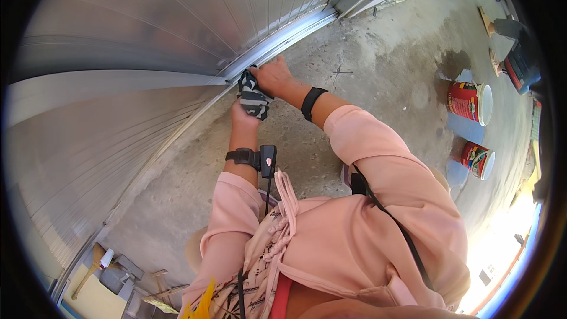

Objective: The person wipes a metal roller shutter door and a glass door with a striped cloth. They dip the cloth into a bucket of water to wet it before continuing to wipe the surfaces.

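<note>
A black, grey and white patterned cloth (253, 99) is bunched between my hands, low beside the metal door's bottom track (283, 37). My left hand (245, 113) holds it from below, its fingers mostly hidden behind the folds. Above it, my right hand (273, 76) grips the cloth's upper end, with one finger extended towards the track. Silvery ribbed metal door panels (177, 13) rise at the left of both hands. A black strap circles each forearm, and the left one carries a small black device (268, 161).
Two red paint buckets, a larger one (463, 99) and a smaller one (473, 157), stand on the concrete floor (381, 97) at the right. Another person's foot (489, 24) shows beyond them. At lower left are a straw broom (95, 263) and a grey dustpan (117, 277).
</note>
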Demonstrator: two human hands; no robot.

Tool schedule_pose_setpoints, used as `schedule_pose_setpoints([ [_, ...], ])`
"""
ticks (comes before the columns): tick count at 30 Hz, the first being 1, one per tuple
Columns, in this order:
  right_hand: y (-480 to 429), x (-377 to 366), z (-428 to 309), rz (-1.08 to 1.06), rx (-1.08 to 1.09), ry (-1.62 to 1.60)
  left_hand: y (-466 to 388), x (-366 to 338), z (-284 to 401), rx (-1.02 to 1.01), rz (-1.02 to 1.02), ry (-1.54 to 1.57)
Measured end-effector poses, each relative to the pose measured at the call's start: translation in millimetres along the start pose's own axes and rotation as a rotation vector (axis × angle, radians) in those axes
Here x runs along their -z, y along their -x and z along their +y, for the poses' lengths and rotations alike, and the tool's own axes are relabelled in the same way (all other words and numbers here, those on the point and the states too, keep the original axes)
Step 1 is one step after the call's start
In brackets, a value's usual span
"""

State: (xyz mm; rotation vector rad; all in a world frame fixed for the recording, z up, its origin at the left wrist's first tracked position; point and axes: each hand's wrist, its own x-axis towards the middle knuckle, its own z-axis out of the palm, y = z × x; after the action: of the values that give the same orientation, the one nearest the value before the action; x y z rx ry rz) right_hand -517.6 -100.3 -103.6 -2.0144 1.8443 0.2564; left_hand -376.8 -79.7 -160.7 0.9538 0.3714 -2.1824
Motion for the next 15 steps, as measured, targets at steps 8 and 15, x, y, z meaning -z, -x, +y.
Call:
schedule_pose_setpoints([
  [8,3,23,66,-0.007,-0.299,-0.423,-34,-53,-25,0.041,-0.132,-0.092],
  [15,34,107,72,-0.032,-0.414,-1.475,11,-120,-59,-0.235,-0.198,-0.368],
])
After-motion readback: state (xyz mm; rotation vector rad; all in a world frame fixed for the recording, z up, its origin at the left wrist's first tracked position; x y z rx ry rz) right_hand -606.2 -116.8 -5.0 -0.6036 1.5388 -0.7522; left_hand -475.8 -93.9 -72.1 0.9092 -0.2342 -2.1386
